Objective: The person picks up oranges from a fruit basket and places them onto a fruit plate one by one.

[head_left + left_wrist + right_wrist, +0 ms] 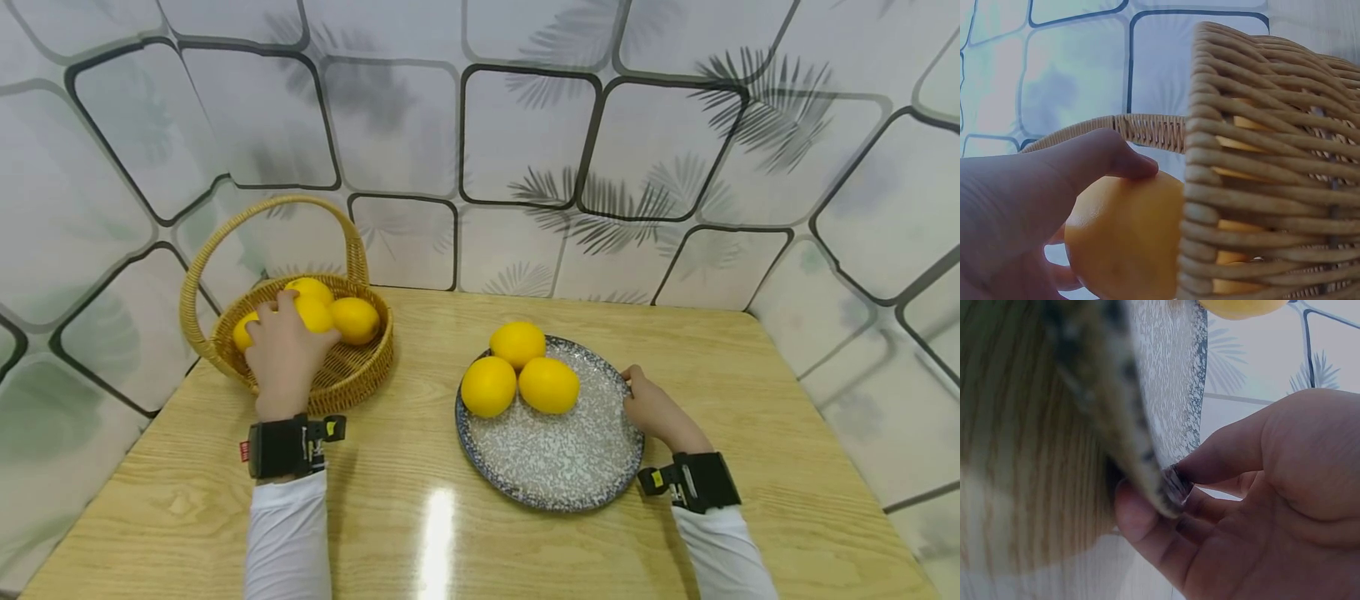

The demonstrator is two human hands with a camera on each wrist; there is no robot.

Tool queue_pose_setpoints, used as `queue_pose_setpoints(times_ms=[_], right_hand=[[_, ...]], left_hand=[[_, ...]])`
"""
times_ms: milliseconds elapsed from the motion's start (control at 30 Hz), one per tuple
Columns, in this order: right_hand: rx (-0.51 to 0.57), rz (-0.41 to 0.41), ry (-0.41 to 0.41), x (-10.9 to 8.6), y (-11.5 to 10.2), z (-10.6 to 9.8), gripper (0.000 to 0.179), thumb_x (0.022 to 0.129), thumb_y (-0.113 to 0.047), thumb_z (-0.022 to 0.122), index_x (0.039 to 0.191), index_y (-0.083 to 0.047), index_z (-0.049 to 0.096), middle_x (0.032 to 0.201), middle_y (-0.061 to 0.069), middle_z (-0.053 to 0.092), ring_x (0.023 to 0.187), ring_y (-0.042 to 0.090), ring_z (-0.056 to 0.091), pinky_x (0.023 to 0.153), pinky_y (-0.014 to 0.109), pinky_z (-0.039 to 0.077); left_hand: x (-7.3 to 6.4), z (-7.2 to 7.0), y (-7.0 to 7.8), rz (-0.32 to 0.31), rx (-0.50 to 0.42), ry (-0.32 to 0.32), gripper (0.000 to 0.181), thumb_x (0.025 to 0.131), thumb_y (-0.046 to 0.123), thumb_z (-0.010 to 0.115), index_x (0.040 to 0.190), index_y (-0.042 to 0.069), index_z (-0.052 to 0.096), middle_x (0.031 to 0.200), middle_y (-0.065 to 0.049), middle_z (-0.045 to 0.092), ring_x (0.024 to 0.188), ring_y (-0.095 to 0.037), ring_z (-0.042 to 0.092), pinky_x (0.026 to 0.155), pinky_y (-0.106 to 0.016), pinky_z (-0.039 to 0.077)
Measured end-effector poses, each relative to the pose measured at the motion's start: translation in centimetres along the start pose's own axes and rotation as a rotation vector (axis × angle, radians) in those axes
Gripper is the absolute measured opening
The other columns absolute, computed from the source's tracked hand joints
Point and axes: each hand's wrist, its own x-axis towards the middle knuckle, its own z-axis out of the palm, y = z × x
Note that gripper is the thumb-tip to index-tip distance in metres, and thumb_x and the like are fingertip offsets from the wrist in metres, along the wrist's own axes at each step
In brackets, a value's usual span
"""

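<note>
My left hand point(288, 358) reaches over the wicker basket point(363, 383) and grips a yellow lemon point(1129, 240), thumb on one side and fingers around the other. In the left wrist view this lemon is beside the basket's rim, which covers part of it. Other lemons point(355, 321) lie in the basket around the hand. At the right edge of a speckled grey plate point(570, 462), my right hand point(663, 412) pinches the dark rim between thumb and fingers. Three lemons point(550, 386) sit together on the plate's left side.
A tall arched handle point(273, 200) rises over the basket at the left. The wooden table point(420, 333) ends against a patterned wall covering point(525, 133) at the back. Between basket and plate is a strip of table with a bright reflection toward the front.
</note>
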Motion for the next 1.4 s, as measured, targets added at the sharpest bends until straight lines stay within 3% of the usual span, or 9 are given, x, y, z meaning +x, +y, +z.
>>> queue_pose_setpoints(times_ms=[867,1400], right_hand=[[0.031,-0.001,-0.009,-0.3,-0.1,-0.1,0.042,0.096,0.000,0.031,0.136,0.014,0.029,0.106,0.030,0.058,0.071,0.023,0.049,0.057,0.031,0.038],[0.022,0.005,-0.001,-0.4,-0.2,0.3,0.042,0.096,-0.001,0.029,0.136,0.014,0.029,0.125,0.040,0.053,0.090,0.032,0.052,0.069,0.036,0.042]], left_hand=[[-0.3,-0.5,1.1,0.031,-0.018,-0.014,0.084,0.079,0.036,0.066,0.149,0.004,0.031,0.142,-0.038,0.036,0.117,-0.057,0.037,0.081,-0.074,0.044],[-0.9,-0.8,2.0,0.085,-0.047,0.001,0.081,0.080,0.035,0.065,0.149,0.007,0.032,0.140,-0.038,0.037,0.114,-0.055,0.040,0.079,-0.072,0.046]])
